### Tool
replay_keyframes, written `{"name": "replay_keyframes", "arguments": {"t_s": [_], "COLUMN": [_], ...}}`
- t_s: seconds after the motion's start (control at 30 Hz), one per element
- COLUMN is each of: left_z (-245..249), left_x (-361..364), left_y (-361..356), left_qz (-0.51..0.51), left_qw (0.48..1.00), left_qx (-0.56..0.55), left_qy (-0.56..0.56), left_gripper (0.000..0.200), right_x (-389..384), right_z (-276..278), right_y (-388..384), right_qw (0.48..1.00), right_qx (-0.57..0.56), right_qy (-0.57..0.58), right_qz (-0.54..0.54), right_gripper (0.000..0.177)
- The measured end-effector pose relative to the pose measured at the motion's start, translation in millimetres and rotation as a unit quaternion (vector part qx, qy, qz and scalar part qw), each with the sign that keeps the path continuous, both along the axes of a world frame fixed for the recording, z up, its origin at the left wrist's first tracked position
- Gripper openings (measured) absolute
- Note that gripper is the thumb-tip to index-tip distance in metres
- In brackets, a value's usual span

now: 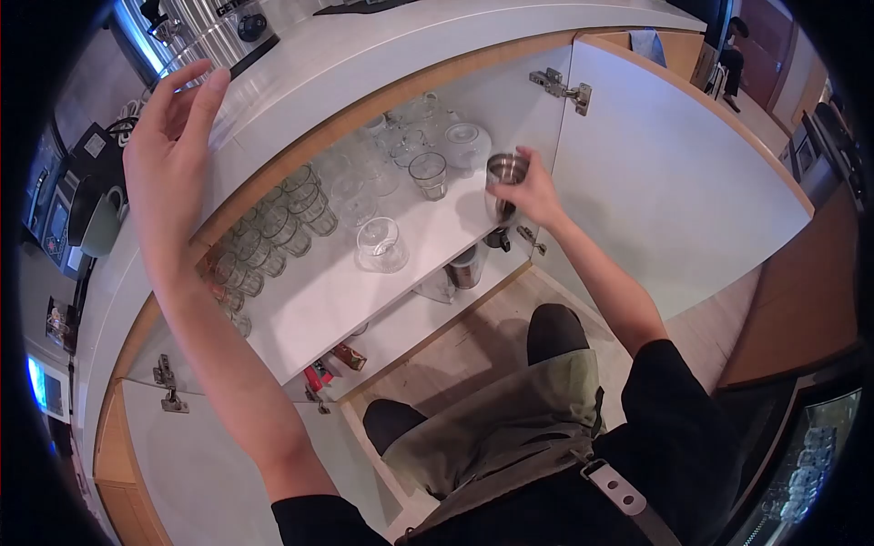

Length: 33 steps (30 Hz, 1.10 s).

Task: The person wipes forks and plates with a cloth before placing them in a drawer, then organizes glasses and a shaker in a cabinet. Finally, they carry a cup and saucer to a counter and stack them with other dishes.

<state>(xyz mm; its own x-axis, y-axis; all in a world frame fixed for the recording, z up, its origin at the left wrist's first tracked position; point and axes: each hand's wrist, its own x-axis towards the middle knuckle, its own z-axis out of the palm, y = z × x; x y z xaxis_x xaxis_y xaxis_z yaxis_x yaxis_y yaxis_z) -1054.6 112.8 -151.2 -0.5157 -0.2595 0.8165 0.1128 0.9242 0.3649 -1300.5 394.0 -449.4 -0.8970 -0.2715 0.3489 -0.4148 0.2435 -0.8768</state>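
My right hand [535,193] is closed round a shiny metal cup [499,202], thumb in front and fingers behind. The cup stands upright at the right end of the white cabinet shelf [309,309], its mouth facing up. Above the countertop at the upper left, my left hand [175,136] is raised, fingers slightly curled and apart, with nothing in it. Left of the metal cup are a clear glass tumbler [428,176] and some stacked white saucers [466,146]. A wide clear glass [382,246] sits near the shelf's front edge.
Rows of glass tumblers [282,227] fill the shelf's left side. The right cabinet door [674,173] stands wide open, as does the left door [237,446]. A metal canister [465,269] and red packets [319,375] lie below. Far right, a person [733,59] sits.
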Motion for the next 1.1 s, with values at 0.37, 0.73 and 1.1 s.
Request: {"name": "replay_keyframes", "arguments": {"t_s": [0.37, 0.73, 1.1], "left_z": [1, -2, 10], "left_x": [-2, 1, 7], "left_y": [-8, 6, -6], "left_qz": [0.014, 0.011, -0.015], "left_qw": [1.000, 0.994, 0.971], "left_qx": [0.000, -0.031, -0.061], "left_qy": [-0.012, -0.105, -0.232], "left_gripper": [0.045, 0.044, 0.040], "right_x": [-80, 131, 248], "right_z": [-13, -132, -127], "right_y": [-36, 69, 155], "right_qw": [0.990, 0.979, 0.882], "right_qx": [0.018, 0.142, 0.464], "right_qy": [0.097, 0.131, -0.082], "right_qz": [-0.103, -0.058, 0.032], "right_gripper": [0.108, 0.058, 0.066]}}
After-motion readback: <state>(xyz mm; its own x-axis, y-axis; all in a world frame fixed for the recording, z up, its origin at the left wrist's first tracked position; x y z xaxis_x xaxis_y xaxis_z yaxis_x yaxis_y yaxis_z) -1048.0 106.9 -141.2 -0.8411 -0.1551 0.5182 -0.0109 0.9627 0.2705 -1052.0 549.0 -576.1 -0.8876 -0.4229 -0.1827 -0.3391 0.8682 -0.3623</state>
